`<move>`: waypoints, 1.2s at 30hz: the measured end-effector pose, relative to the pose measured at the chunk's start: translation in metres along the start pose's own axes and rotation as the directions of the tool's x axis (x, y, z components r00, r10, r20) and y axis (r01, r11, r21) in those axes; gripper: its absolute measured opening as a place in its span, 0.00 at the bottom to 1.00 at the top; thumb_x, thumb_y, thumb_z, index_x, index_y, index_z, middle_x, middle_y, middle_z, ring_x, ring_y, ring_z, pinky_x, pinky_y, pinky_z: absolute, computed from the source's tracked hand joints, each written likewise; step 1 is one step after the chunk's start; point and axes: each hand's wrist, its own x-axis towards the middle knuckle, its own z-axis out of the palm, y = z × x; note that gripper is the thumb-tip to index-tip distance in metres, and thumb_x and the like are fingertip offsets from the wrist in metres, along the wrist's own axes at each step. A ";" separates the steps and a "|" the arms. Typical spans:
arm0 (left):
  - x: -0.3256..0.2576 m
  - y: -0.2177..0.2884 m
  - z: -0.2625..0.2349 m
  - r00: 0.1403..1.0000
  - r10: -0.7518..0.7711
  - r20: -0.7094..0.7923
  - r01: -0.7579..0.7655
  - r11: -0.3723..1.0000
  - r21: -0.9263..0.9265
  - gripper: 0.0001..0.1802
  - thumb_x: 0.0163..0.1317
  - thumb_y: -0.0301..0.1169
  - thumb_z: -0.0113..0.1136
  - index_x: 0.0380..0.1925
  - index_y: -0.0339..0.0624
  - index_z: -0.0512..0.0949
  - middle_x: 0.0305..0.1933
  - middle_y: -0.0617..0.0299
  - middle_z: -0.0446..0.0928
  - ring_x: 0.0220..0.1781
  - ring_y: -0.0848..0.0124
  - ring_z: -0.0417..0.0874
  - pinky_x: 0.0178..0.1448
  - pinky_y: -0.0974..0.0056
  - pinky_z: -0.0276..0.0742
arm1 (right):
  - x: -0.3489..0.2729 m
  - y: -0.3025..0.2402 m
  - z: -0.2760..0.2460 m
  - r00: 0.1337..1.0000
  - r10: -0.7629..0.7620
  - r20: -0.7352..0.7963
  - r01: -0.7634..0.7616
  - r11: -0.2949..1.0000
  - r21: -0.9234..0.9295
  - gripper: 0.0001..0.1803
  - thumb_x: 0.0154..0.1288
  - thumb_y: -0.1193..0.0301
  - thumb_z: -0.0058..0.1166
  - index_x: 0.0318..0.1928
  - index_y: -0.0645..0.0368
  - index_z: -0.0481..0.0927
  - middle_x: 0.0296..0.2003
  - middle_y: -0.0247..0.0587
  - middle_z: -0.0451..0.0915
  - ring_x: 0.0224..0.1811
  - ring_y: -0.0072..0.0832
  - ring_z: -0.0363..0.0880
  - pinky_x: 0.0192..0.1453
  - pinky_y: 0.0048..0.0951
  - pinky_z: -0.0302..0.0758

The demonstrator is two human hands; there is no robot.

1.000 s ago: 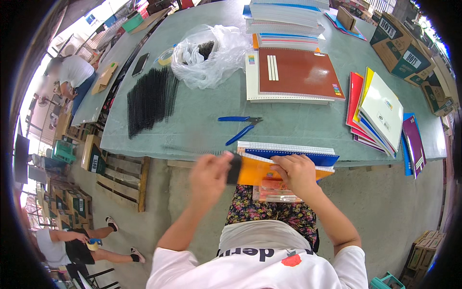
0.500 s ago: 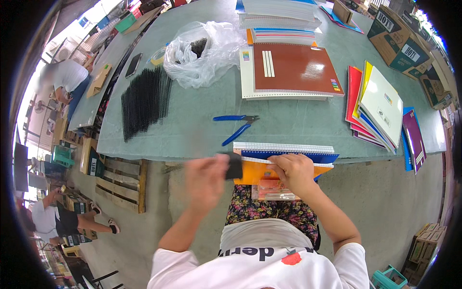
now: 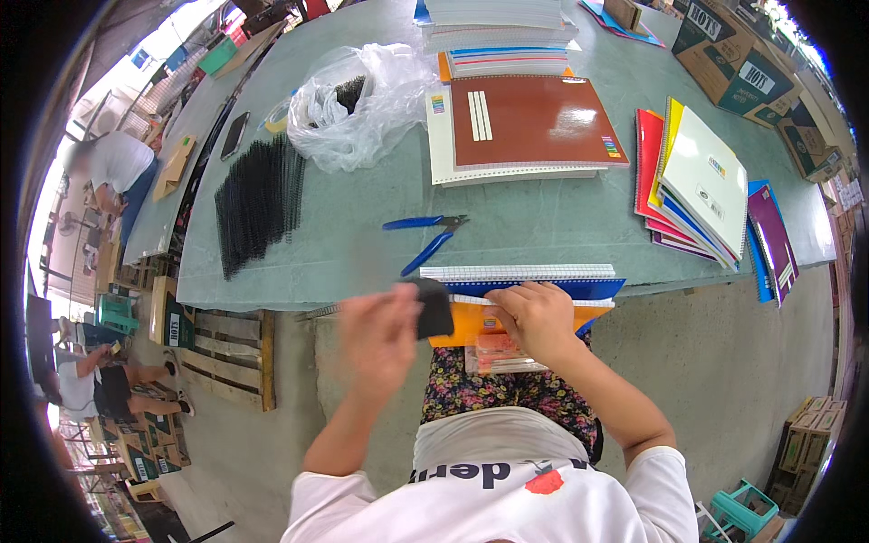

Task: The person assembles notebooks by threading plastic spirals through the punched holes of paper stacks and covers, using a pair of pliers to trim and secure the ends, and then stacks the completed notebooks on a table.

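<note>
At the table's near edge, my right hand [image 3: 536, 319] is closed on an open spiral notebook with an orange cover [image 3: 466, 319], its thumb and fingers pinching the punched edge. A blue cover [image 3: 593, 290] lies just behind it. My left hand [image 3: 376, 342], smeared by motion, is beside the notebook's left end. From its left side sticks out a thin black spiral coil [image 3: 324, 312], and a black flat piece [image 3: 434, 308] is at its fingertips, touching the notebook's corner. Blue-handled cutters [image 3: 427, 241] lie spread just beyond. A clear packet with red contents [image 3: 498, 353] hangs below the notebook.
Many black coils [image 3: 262, 204] lie at left, near a phone [image 3: 234, 136] and a plastic bag [image 3: 362, 113]. A brown-covered notebook stack [image 3: 534, 118] stands ahead; fanned notebooks [image 3: 697, 190] and cartons [image 3: 738, 68] are at right. Two people are off to the left.
The whole view has shifted slightly, with the table things now further left. My left hand stays blurred by the notebook's left end, and my right hand keeps its grip.
</note>
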 end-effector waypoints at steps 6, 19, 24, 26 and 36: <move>0.023 0.017 -0.008 0.970 -0.165 -0.181 0.145 0.982 -0.117 0.21 0.44 0.21 0.63 0.42 0.49 0.80 0.31 0.61 0.73 0.33 0.64 0.74 0.34 0.63 0.73 | 0.003 0.000 -0.003 1.000 -0.011 -0.016 0.011 1.000 0.008 0.06 0.49 0.69 0.60 0.30 0.53 0.81 0.22 0.34 0.79 0.24 0.31 0.77 0.27 0.33 0.69; 0.022 0.016 0.002 0.995 0.016 0.097 0.008 0.970 -0.242 0.19 0.45 0.19 0.66 0.41 0.43 0.80 0.31 0.58 0.74 0.32 0.66 0.74 0.36 0.68 0.70 | -0.015 0.016 -0.064 0.948 0.231 0.217 -0.217 0.972 -0.085 0.10 0.50 0.69 0.60 0.34 0.59 0.81 0.27 0.44 0.81 0.32 0.38 0.80 0.37 0.36 0.75; 0.001 0.016 0.032 0.939 0.011 0.345 0.069 0.974 -0.218 0.20 0.46 0.20 0.65 0.42 0.48 0.80 0.32 0.59 0.73 0.30 0.67 0.74 0.33 0.65 0.71 | -0.064 0.063 -0.069 0.787 0.477 0.390 -0.610 0.515 0.602 0.14 0.49 0.80 0.60 0.40 0.62 0.82 0.36 0.43 0.83 0.38 0.24 0.81 0.44 0.25 0.76; 0.007 0.019 0.030 0.960 0.062 0.274 0.006 0.971 -0.241 0.20 0.46 0.21 0.65 0.43 0.49 0.80 0.32 0.60 0.73 0.30 0.67 0.74 0.32 0.65 0.71 | -0.070 0.056 -0.054 0.745 0.588 0.314 -0.549 0.274 0.790 0.12 0.50 0.84 0.57 0.38 0.64 0.82 0.38 0.42 0.83 0.42 0.23 0.79 0.47 0.26 0.76; 0.038 0.040 0.011 0.992 -0.127 0.008 0.126 0.978 -0.167 0.16 0.47 0.23 0.66 0.39 0.45 0.80 0.31 0.58 0.75 0.31 0.61 0.75 0.37 0.60 0.72 | -0.069 0.065 -0.046 0.802 0.557 0.215 -0.453 0.335 0.826 0.13 0.52 0.89 0.52 0.38 0.64 0.82 0.39 0.44 0.82 0.43 0.26 0.80 0.52 0.26 0.74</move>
